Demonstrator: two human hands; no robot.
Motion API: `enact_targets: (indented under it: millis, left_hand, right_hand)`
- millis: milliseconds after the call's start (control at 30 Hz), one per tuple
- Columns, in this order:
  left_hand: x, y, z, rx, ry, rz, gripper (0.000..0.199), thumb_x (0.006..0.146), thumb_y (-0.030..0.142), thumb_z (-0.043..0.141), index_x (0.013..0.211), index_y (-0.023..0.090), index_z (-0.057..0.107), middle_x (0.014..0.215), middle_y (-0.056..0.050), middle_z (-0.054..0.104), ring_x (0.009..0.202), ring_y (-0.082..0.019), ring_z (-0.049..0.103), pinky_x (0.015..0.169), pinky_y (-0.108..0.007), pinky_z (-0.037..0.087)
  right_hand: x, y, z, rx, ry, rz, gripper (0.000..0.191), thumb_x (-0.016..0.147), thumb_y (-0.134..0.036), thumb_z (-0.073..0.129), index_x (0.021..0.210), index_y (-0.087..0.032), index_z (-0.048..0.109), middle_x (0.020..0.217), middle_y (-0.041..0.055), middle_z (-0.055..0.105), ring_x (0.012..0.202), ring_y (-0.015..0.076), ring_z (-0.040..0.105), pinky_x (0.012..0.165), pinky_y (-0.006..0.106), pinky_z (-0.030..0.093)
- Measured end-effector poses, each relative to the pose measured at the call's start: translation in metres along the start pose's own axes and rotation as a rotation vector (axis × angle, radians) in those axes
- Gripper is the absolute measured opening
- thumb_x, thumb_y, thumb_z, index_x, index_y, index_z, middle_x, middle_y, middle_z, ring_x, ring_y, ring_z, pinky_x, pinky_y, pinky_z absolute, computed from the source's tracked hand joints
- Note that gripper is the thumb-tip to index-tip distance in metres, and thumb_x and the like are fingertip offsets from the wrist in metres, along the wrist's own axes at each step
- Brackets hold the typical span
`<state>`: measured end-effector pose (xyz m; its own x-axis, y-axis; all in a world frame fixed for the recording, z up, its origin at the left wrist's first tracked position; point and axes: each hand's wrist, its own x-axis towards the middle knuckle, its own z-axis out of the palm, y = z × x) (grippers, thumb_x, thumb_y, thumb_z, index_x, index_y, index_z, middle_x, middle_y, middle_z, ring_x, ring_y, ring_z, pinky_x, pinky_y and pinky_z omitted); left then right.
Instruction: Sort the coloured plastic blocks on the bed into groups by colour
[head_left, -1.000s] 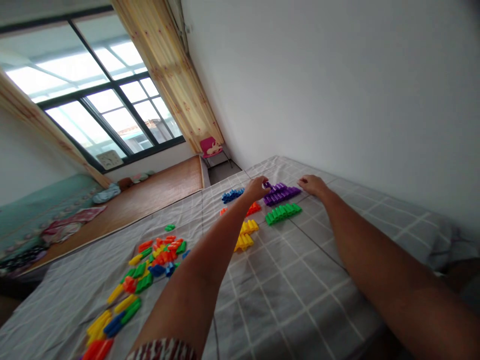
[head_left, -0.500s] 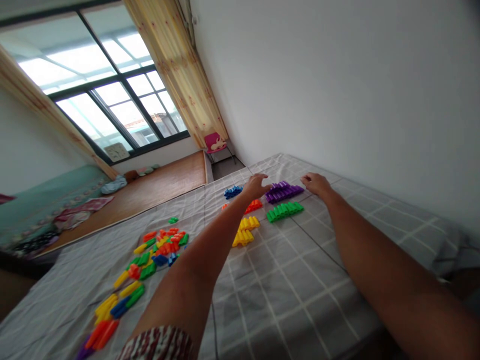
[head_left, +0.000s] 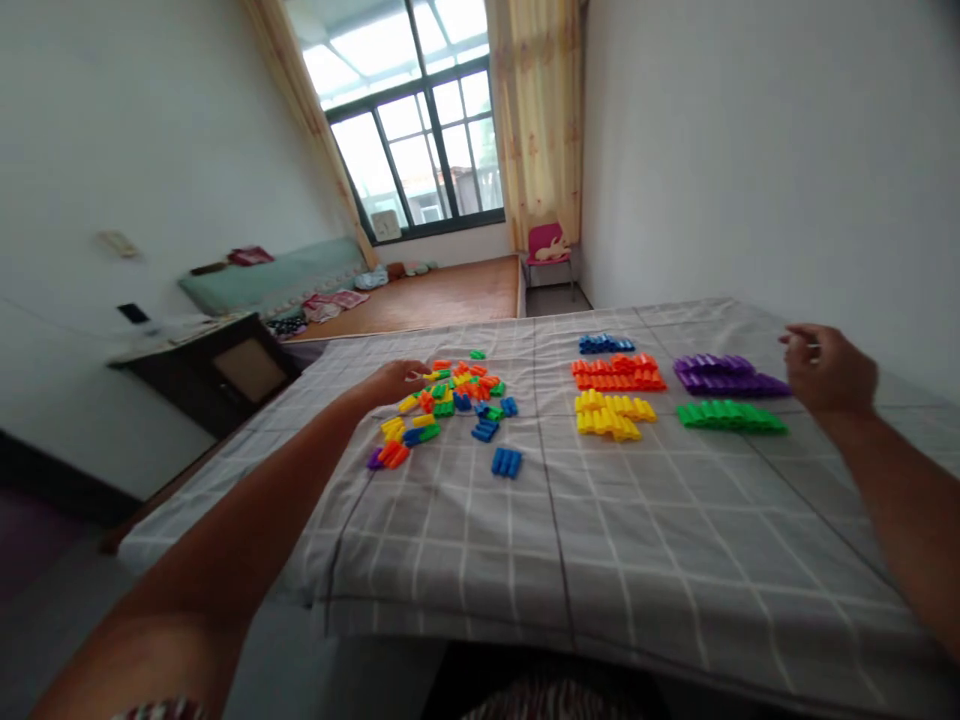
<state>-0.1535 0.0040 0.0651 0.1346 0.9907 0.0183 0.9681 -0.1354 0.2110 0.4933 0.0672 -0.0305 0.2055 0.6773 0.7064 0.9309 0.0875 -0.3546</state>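
My left hand point(head_left: 397, 382) is at the far-left edge of a mixed pile of coloured plastic pieces point(head_left: 457, 388), its fingers curved around a small gap; whether it grips a piece is too small to tell. My right hand point(head_left: 832, 368) hangs just right of the purple pieces point(head_left: 724, 375), thumb and fingers curled together; anything between them is hidden. Rows of green point(head_left: 731, 416), yellow point(head_left: 611, 414), orange point(head_left: 619, 373) and blue pieces point(head_left: 604, 344) lie grouped by colour. Loose blue pieces point(head_left: 506, 462) sit in front of the pile.
Under the pieces spreads a grey checked cloth point(head_left: 465, 540). Behind it are a low wooden platform point(head_left: 450, 290) and a pink chair point(head_left: 550, 245). A dark cabinet point(head_left: 240, 375) stands at the left, a white wall point(head_left: 750, 150) at the right.
My left hand has moved left from beside the purple pieces to the mixed pile. The view has turned left and levelled. My right hand remains by the purple pieces.
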Motion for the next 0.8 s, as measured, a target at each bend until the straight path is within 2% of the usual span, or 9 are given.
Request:
enact_targets:
  millis: [67, 167, 200, 300, 400, 500, 600, 700, 800]
  left_hand:
    - [-0.029, -0.034, -0.003, -0.008, -0.098, -0.128, 0.045, 0.075, 0.045, 0.059, 0.112, 0.021, 0.067, 0.106, -0.005, 0.071, 0.093, -0.020, 0.065, 0.082, -0.026, 0.050]
    - [-0.062, -0.060, 0.004, 0.005, -0.210, -0.213, 0.057, 0.065, 0.046, 0.069, 0.116, 0.021, 0.065, 0.105, -0.006, 0.070, 0.082, -0.018, 0.066, 0.073, -0.023, 0.050]
    - [-0.071, -0.064, 0.008, 0.001, -0.245, -0.217, 0.064, 0.063, 0.046, 0.071, 0.122, 0.022, 0.063, 0.107, -0.005, 0.069, 0.078, -0.017, 0.065, 0.070, -0.022, 0.050]
    - [-0.085, -0.068, 0.026, -0.035, -0.317, -0.193, 0.083, 0.060, 0.045, 0.073, 0.136, 0.025, 0.049, 0.110, -0.005, 0.067, 0.076, -0.016, 0.065, 0.068, -0.023, 0.050]
    - [-0.083, -0.065, 0.042, -0.015, -0.315, -0.074, 0.088, 0.057, 0.038, 0.076, 0.138, 0.025, 0.046, 0.105, -0.004, 0.066, 0.086, -0.019, 0.064, 0.075, -0.026, 0.049]
    - [-0.073, -0.054, 0.055, 0.018, -0.231, 0.063, 0.080, 0.061, 0.032, 0.074, 0.136, 0.022, 0.049, 0.100, -0.005, 0.068, 0.087, -0.021, 0.063, 0.078, -0.027, 0.048]
    - [-0.061, -0.039, 0.067, -0.062, -0.103, 0.115, 0.064, 0.071, 0.029, 0.066, 0.132, 0.018, 0.053, 0.093, -0.005, 0.069, 0.079, -0.019, 0.064, 0.073, -0.026, 0.048]
    - [-0.048, -0.025, 0.079, -0.168, -0.006, 0.123, 0.051, 0.074, 0.023, 0.062, 0.125, 0.017, 0.058, 0.095, -0.005, 0.070, 0.078, -0.016, 0.064, 0.072, -0.024, 0.049]
    - [-0.033, -0.021, 0.086, -0.198, 0.060, 0.124, 0.045, 0.076, 0.018, 0.056, 0.121, 0.017, 0.061, 0.100, -0.004, 0.071, 0.082, -0.015, 0.065, 0.077, -0.024, 0.050]
  right_hand:
    - [0.003, -0.045, 0.000, 0.120, -0.007, -0.084, 0.038, 0.095, -0.032, 0.036, 0.127, -0.026, 0.055, 0.107, 0.0160, 0.070, 0.077, 0.0241, 0.066, 0.071, 0.037, 0.047]
    - [-0.005, -0.131, 0.005, 0.235, -0.224, -0.325, 0.033, 0.091, -0.032, 0.043, 0.117, -0.023, 0.062, 0.107, 0.0141, 0.070, 0.077, 0.0234, 0.065, 0.071, 0.036, 0.049]
    - [-0.013, -0.161, 0.008, 0.274, -0.310, -0.409, 0.032, 0.090, -0.031, 0.044, 0.113, -0.021, 0.064, 0.108, 0.0138, 0.069, 0.079, 0.0230, 0.066, 0.072, 0.035, 0.049]
    - [-0.047, -0.244, 0.020, 0.362, -0.597, -0.635, 0.036, 0.091, -0.038, 0.046, 0.119, -0.022, 0.061, 0.118, 0.0107, 0.065, 0.089, 0.0213, 0.066, 0.081, 0.034, 0.050]
    - [-0.085, -0.304, 0.038, 0.339, -0.824, -0.773, 0.048, 0.089, -0.045, 0.051, 0.131, -0.024, 0.053, 0.132, 0.0102, 0.057, 0.091, 0.0206, 0.066, 0.080, 0.033, 0.050]
    - [-0.108, -0.342, 0.059, 0.288, -0.915, -0.819, 0.057, 0.084, -0.048, 0.058, 0.135, -0.025, 0.049, 0.135, 0.0110, 0.054, 0.103, 0.0244, 0.063, 0.081, 0.033, 0.049]
    - [-0.110, -0.363, 0.078, 0.282, -0.919, -0.848, 0.046, 0.082, -0.039, 0.062, 0.125, -0.023, 0.058, 0.127, 0.0100, 0.058, 0.108, 0.0239, 0.060, 0.086, 0.031, 0.047]
    - [-0.101, -0.369, 0.094, 0.266, -0.869, -0.823, 0.036, 0.078, -0.024, 0.062, 0.114, -0.020, 0.063, 0.118, 0.0097, 0.063, 0.103, 0.0220, 0.062, 0.088, 0.029, 0.046]
    - [-0.089, -0.364, 0.105, 0.205, -0.814, -0.720, 0.034, 0.078, -0.018, 0.059, 0.112, -0.019, 0.064, 0.120, 0.0109, 0.063, 0.101, 0.0216, 0.063, 0.088, 0.029, 0.046]
